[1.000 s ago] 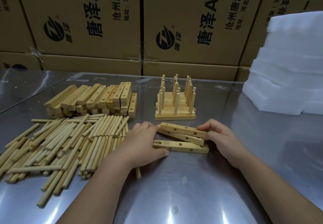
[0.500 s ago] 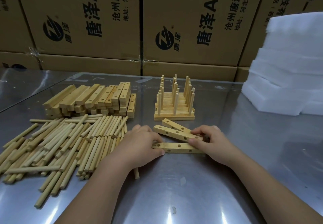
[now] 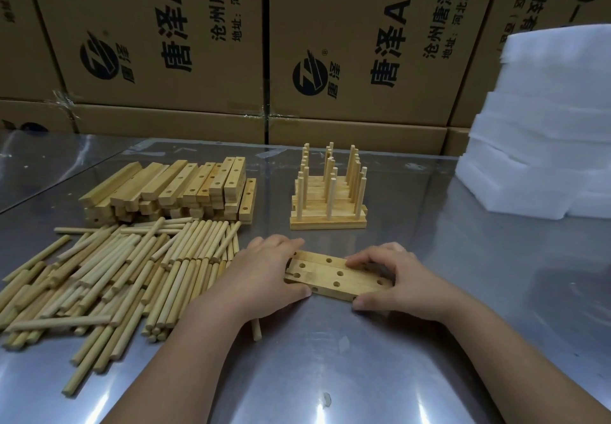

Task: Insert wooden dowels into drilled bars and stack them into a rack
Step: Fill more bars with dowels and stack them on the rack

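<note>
We read 唐泽 under a round black logo, then 唐泽AH, 沧州唐泽通 and 地址:河北河间, on the left brown cardboard box (image 3: 148, 99) and again on the middle brown cardboard box (image 3: 360, 106); the right brown cardboard box (image 3: 489, 70) shows 科技有.

dowels (image 3: 132, 275): pale straw-yellow, pretty uniform. bar pile (image 3: 185, 185): warmer honey-tan, dark round holes dotted down top faces. three loose bars (image 3: 337, 275): same honey colour, faint grain streaks, rows of dark holes. rack (image 3: 327, 222): light yellow wood all over. table (image 3: 330, 357): silver-grey steel, white glare blobs. boxes (image 3: 363, 43): plain brown cardboard, black print, round black logo (image 3: 309, 73) with slanted stripes. foam blocks (image 3: 545, 126): just white, no pattern.
</note>
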